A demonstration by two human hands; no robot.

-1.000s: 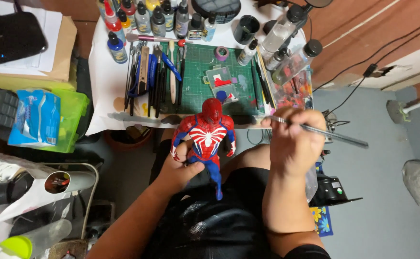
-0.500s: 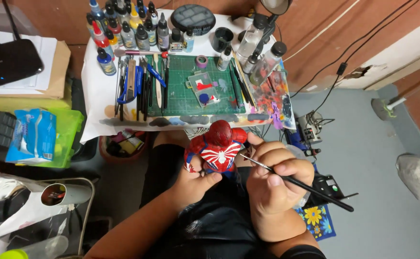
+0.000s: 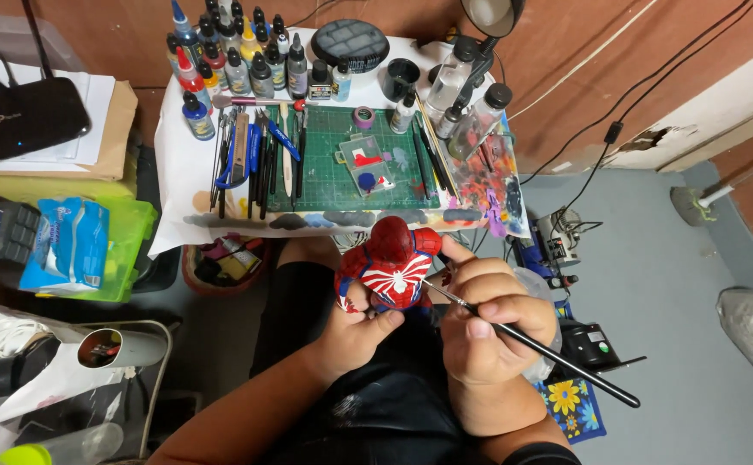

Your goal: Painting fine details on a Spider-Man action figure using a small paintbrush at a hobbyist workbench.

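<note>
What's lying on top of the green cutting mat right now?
On the green cutting mat lie a small grey palette with red, white and blue paint, a roll of tape and brushes along its right edge. The surface under these is hidden.

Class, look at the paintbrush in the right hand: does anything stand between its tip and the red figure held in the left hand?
Nothing visible does. The paintbrush in the right hand reaches the red figure's chest with its tip, while the left hand grips the figure from below.

Home hobby-painting corner: small worktop (image 3: pixel 178 172) at top centre with paint bottles (image 3: pixel 230 60), green cutting mat (image 3: pixel 325 164), brushes (image 3: pixel 256 159), cluttered floor (image 3: pixel 669 284) around it.
</note>
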